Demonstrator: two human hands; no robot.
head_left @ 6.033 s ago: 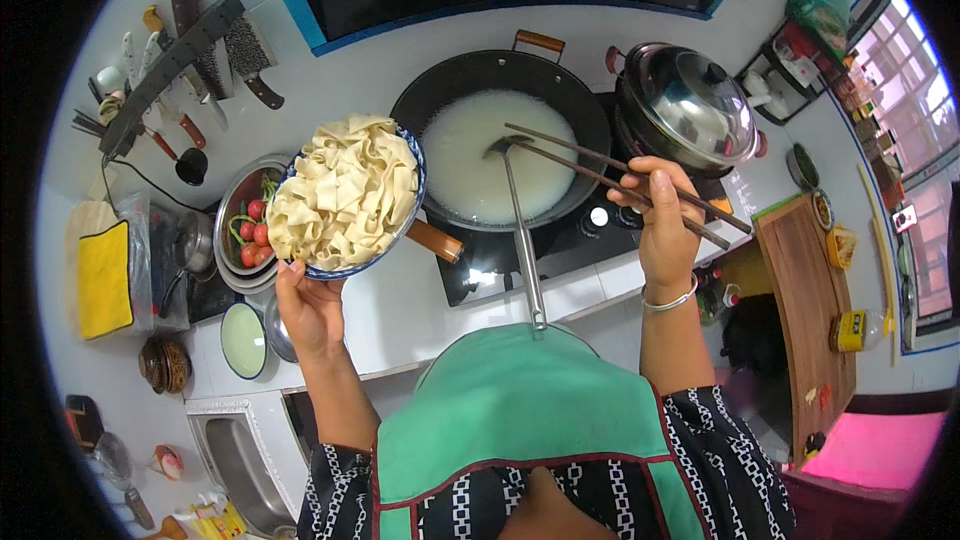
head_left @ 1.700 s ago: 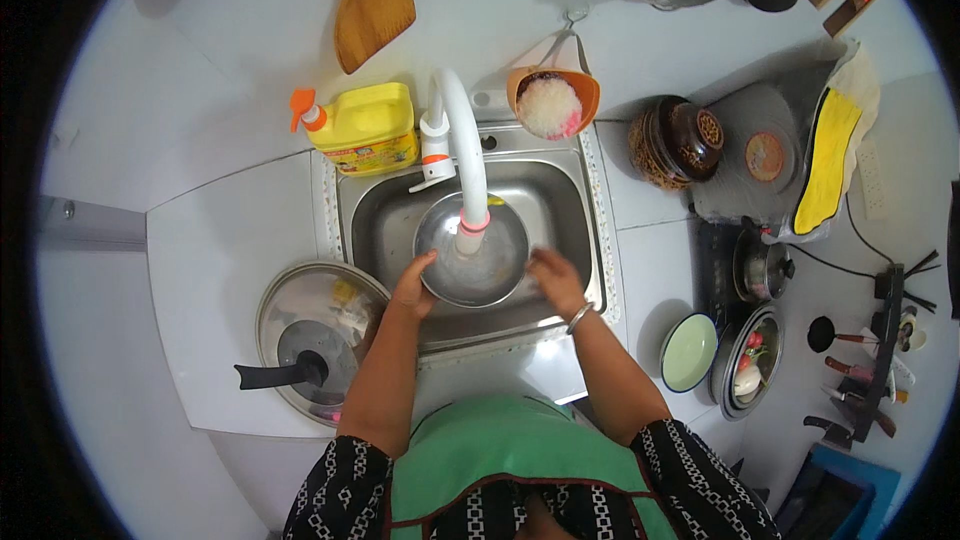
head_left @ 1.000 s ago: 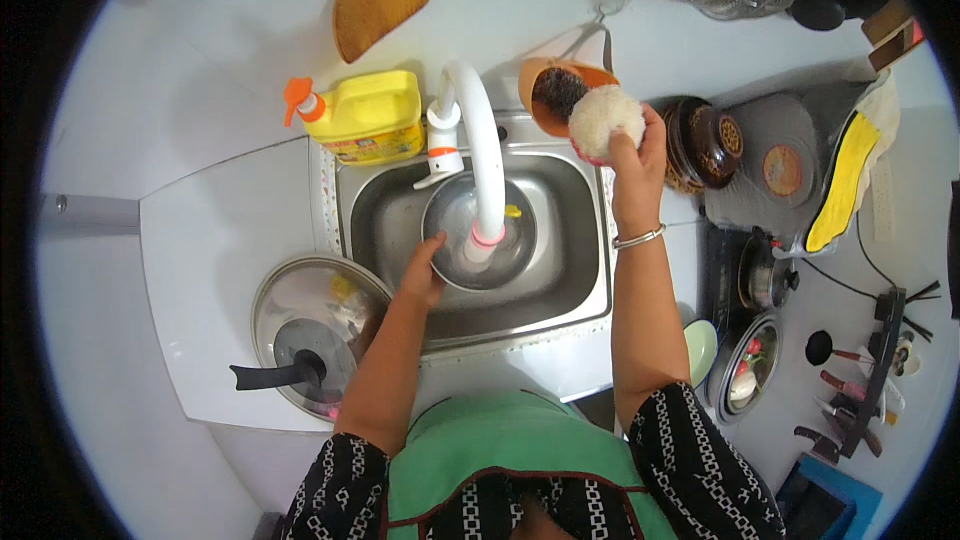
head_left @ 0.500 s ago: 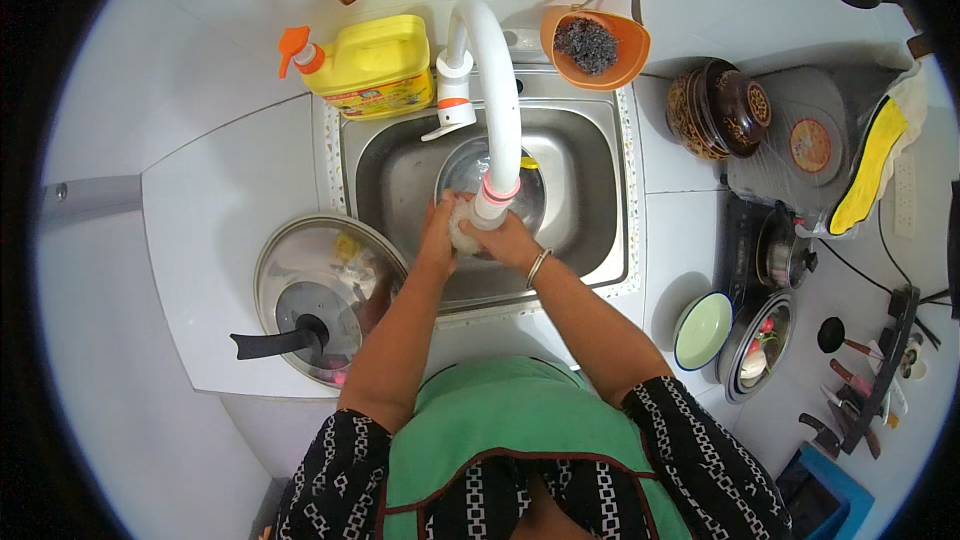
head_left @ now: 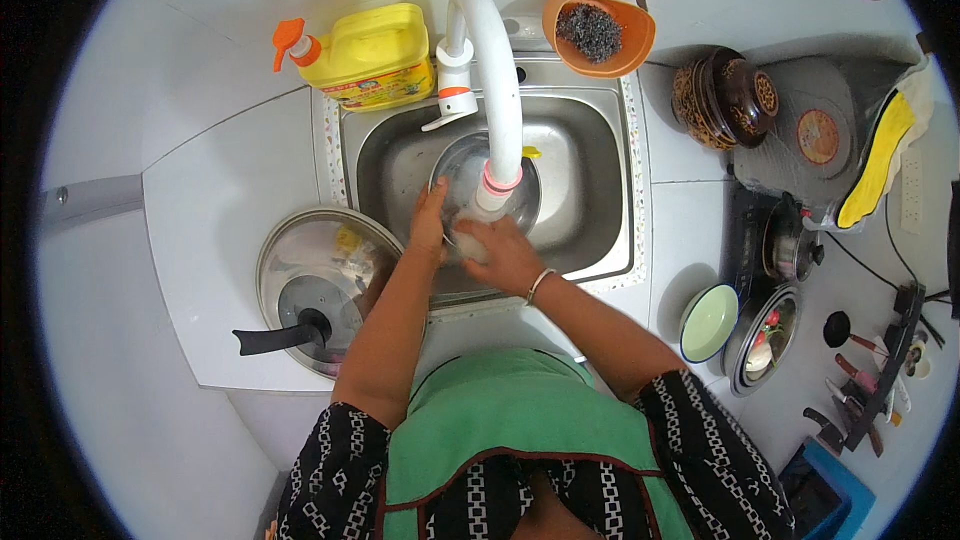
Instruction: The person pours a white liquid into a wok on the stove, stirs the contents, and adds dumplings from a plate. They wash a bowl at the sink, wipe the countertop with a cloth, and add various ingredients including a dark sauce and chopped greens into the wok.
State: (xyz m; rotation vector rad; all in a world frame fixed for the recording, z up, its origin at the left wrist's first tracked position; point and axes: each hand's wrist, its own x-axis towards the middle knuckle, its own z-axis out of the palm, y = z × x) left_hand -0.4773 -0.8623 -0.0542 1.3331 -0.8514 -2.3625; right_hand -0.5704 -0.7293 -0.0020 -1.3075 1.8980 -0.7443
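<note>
A round metal bowl [head_left: 455,158] sits in the steel sink [head_left: 585,190] under the white curved faucet [head_left: 500,90], whose pink-ringed spout points down over it. My right hand [head_left: 503,255] is closed on a pale whitish lump [head_left: 468,242] just below the spout; its kind is too blurred to tell. Beside the bowl's left edge, my left hand [head_left: 428,225] has its fingers stretched out. Whether those fingers touch the rim cannot be made out. A small yellow piece [head_left: 531,152] shows at the bowl's right edge.
Left of the sink lies a large glass lid [head_left: 285,240] with a black handle. Behind stand a yellow detergent jug [head_left: 375,55] and an orange holder [head_left: 630,35] with a steel-wool scourer. A pale green bowl [head_left: 710,323], brown bowls [head_left: 705,100] and a knife rack [head_left: 885,370] are on the right.
My left hand has come off the whitish lump and moved slightly left, its fingers straightening. My right hand has shifted a little down and left, keeping the lump.
</note>
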